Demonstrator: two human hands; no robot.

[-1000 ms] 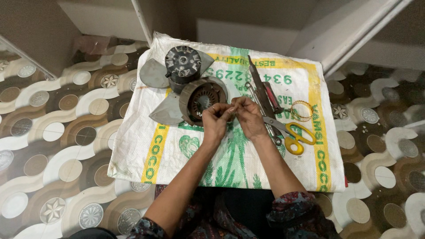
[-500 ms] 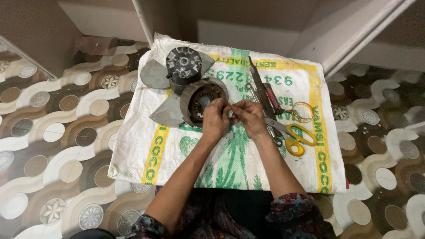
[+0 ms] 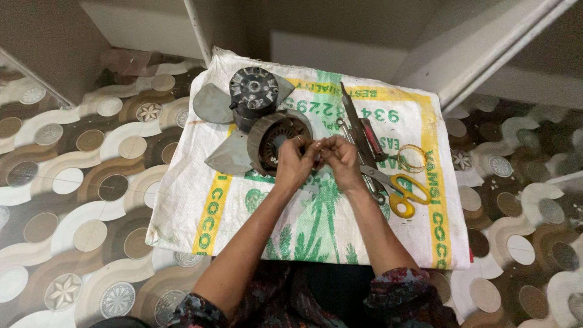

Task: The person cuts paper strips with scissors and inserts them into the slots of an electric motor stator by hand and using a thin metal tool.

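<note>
My left hand (image 3: 294, 163) and my right hand (image 3: 340, 159) meet fingertip to fingertip over the right edge of a round fan motor stator (image 3: 273, 138), pinching something small between them, probably a wire; it is too small to make out. The stator lies on a white woven sack (image 3: 200, 194) spread on the floor. Behind it stands a dark fan motor (image 3: 254, 91) with grey blades (image 3: 212, 104).
To the right of my hands lie yellow-handled scissors (image 3: 405, 193), a red-handled tool (image 3: 371, 138), dark pliers (image 3: 352, 115) and a thin gold ring (image 3: 413, 158). Patterned floor tiles (image 3: 79, 200) surround the sack. A white frame (image 3: 480, 54) slants at the back right.
My hands have drawn closer together, and the fingertips now pinch tightly at the stator's right edge. Nothing else on the sack has moved.
</note>
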